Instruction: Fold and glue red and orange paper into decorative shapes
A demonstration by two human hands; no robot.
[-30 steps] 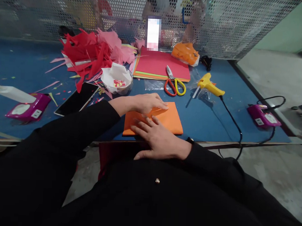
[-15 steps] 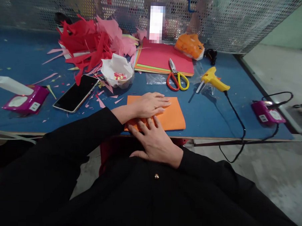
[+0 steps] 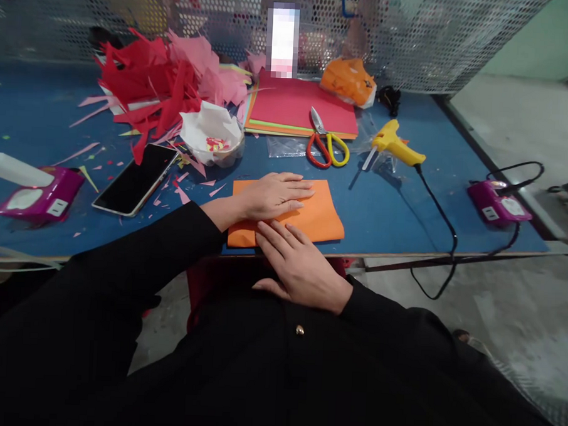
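Note:
Folded orange paper lies at the front edge of the blue table. My left hand rests flat across its middle, fingers stretched out to the right. At the paper's near edge is my right hand, its fingers extended and laid on the paper just below the left hand, the thumb apart and off the table edge. Both hands are open and press on the sheet without gripping it. Part of the paper is hidden under them.
Beyond the paper lie scissors, coloured sheets and a yellow glue gun. To the left are a phone, a paper-lined bowl and red and pink scraps. Purple power sockets sit far right, with a trailing cord.
My right hand has slid a little to the right along the paper's near edge. The left hand stays in place on the paper. The whole view has shifted slightly.

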